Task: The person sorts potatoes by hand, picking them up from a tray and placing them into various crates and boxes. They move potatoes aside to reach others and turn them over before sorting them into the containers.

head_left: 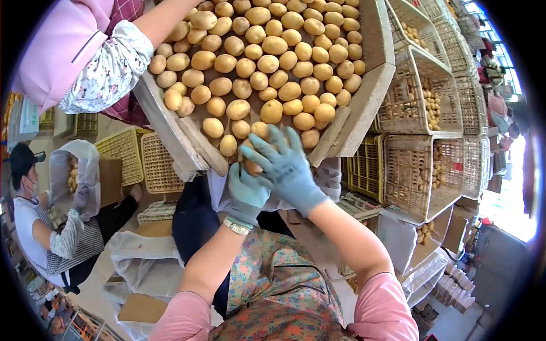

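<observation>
Many potatoes (274, 45) lie spread over a sorting table with worn wooden edges (369, 96). Both of my hands wear light blue-grey gloves and meet at the table's narrow near end. My right hand (284, 167) is palm down with its fingers spread, over potatoes at the opening. Just left of it, my left hand (248, 190) is cupped with its fingers pointing up, against a potato (252, 166) between the two hands. How firmly that potato is held is partly hidden by the fingers.
A co-worker's arm (165, 23) reaches over the table at the upper left. Another person (42, 227) at the left handles a lined box (74, 170) of potatoes. Plastic crates (404, 170) with potatoes are stacked at the right. Lined boxes (142, 250) stand below left.
</observation>
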Demonstrator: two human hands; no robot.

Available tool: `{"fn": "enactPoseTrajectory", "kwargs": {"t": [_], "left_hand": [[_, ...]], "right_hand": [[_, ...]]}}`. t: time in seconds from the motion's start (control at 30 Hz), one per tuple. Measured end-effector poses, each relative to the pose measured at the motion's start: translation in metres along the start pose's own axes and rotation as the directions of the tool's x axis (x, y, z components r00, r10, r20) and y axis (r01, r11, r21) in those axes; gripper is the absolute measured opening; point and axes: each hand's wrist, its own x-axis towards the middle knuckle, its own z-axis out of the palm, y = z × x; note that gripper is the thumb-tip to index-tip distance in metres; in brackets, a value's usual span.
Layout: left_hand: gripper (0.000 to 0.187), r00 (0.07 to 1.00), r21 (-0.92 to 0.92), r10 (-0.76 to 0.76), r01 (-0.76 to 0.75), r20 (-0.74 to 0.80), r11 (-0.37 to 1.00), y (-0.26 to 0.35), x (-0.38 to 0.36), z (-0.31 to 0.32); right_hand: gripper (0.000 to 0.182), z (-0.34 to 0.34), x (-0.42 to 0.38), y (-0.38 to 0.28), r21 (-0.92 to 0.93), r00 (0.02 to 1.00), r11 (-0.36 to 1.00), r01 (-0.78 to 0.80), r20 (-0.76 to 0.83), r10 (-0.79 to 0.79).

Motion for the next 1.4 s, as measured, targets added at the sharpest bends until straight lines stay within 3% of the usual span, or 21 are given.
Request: {"fn": "enactPoseTrajectory", "kwargs": {"t": [0.1, 0.2, 0.27, 0.33, 0.4, 0.5, 0.53, 0.6, 0.77, 0.87, 0.9, 0.93, 0.97, 1.0, 1.03, 1.07, 1.1, 1.13, 1.23, 1.3, 1.4], "left_hand": [[0.062, 0.977, 0.652, 0.204, -0.118, -0.058, 0.749, -0.031, 0.011, 0.001], [0.063, 0.909, 0.99, 0.414, -0.098, 0.048, 0.102, -0.063, 0.016, 0.004], [0.067, 0.89, 0.991, 0.446, -0.124, 0.092, 0.043, -0.048, 0.016, 0.0], [0.068, 0.985, 0.946, -0.125, -0.075, 0.12, 0.314, 0.007, 0.01, -0.003], [0.066, 0.98, 0.929, 0.113, -0.191, 0.164, 0.316, 0.0, 0.005, -0.002], [0.059, 0.989, 0.744, 0.023, -0.092, 0.143, -0.662, -0.014, 0.006, 0.003], [0.059, 0.989, 0.746, 0.028, -0.092, 0.148, -0.66, -0.031, 0.008, 0.004], [0.045, 0.973, 0.982, 0.215, -0.118, 0.084, 0.15, -0.058, 0.016, 0.001], [0.055, 0.911, 0.982, 0.406, -0.141, 0.077, 0.13, -0.051, 0.016, 0.002], [0.058, 0.998, 0.907, 0.02, -0.069, 0.067, 0.414, -0.037, 0.015, 0.0], [0.062, 0.984, 0.275, -0.132, 0.094, 0.122, 0.957, -0.041, 0.018, -0.006], [0.067, 0.946, -0.53, -0.179, 0.302, 0.271, 0.793, -0.059, 0.024, -0.009], [0.073, 0.913, -0.913, -0.084, 0.404, 0.4, 0.046, -0.057, 0.021, -0.01], [0.073, 0.917, -0.917, -0.078, 0.396, 0.392, 0.049, -0.057, 0.019, -0.008], [0.071, 0.951, -0.65, -0.132, 0.289, 0.28, 0.703, -0.05, 0.016, -0.004], [0.069, 0.982, -0.031, -0.105, 0.111, 0.156, 0.993, -0.041, 0.015, -0.001], [0.068, 0.996, 0.623, -0.011, -0.045, 0.086, 0.781, -0.039, 0.018, 0.002], [0.066, 0.989, 0.978, 0.106, -0.122, 0.105, 0.171, -0.038, 0.019, 0.003], [0.077, 0.996, 0.909, 0.089, -0.034, -0.004, 0.414, -0.03, 0.009, 0.002], [0.08, 0.966, 0.944, 0.257, -0.097, 0.013, 0.316, -0.035, 0.016, -0.003], [0.091, 0.931, 0.947, 0.365, -0.139, 0.025, 0.289, -0.019, 0.009, -0.006]], "right_hand": [[0.052, -0.022, -0.027, 0.022, -0.093, 0.996, 0.994, -0.06, 0.055, 0.065], [0.044, -0.038, 0.002, 0.034, 0.074, 0.921, 0.943, -0.326, -0.202, 0.334], [0.053, -0.002, 0.026, 0.039, -0.004, 0.802, 0.873, -0.487, -0.397, 0.446], [0.083, 0.032, 0.043, 0.007, -0.192, 0.872, 0.853, -0.485, -0.178, 0.456], [0.085, 0.03, 0.034, -0.019, 0.168, 0.949, 0.937, -0.305, -0.021, 0.313], [0.073, 0.011, -0.001, 0.008, -0.216, 0.976, 0.967, -0.138, 0.137, 0.17], [0.071, -0.004, -0.012, 0.018, -0.266, 0.962, 0.945, -0.192, 0.141, 0.235], [0.06, -0.028, -0.029, 0.034, -0.291, 0.961, 0.932, -0.215, 0.108, 0.255], [0.048, -0.039, -0.037, 0.015, -0.159, 0.99, 0.979, -0.124, 0.041, 0.132], [0.046, -0.013, 0.0, -0.027, 0.012, 0.997, 0.997, -0.07, -0.041, 0.07], [0.062, 0.0, 0.014, -0.036, 0.051, 0.998, 0.999, 0.007, -0.064, -0.004], [0.066, -0.008, 0.029, -0.041, 0.105, 0.993, 0.988, 0.11, -0.063, -0.104], [0.063, 0.007, 0.034, -0.037, 0.047, 0.991, 0.99, 0.13, -0.04, -0.128], [0.061, 0.025, 0.034, -0.033, -0.014, 0.989, 0.989, 0.147, -0.011, -0.147], [0.064, 0.027, 0.027, -0.023, 0.021, 0.99, 0.99, 0.138, 0.013, -0.138], [0.067, 0.024, 0.015, -0.007, 0.048, 0.991, 0.991, 0.128, 0.042, -0.13], [0.067, 0.009, -0.001, 0.0, -0.011, 0.992, 0.998, 0.061, 0.107, -0.06], [0.061, 0.002, -0.01, 0.012, -0.137, 0.98, 0.985, 0.103, 0.185, -0.076], [0.048, -0.012, -0.019, 0.014, -0.056, 1.0, 0.998, -0.017, 0.009, 0.017], [0.043, -0.011, 0.006, 0.002, -0.04, 0.987, 0.999, 0.03, -0.155, -0.036], [0.046, 0.007, 0.048, -0.004, -0.167, 0.993, 0.979, 0.114, 0.017, -0.113]]}}
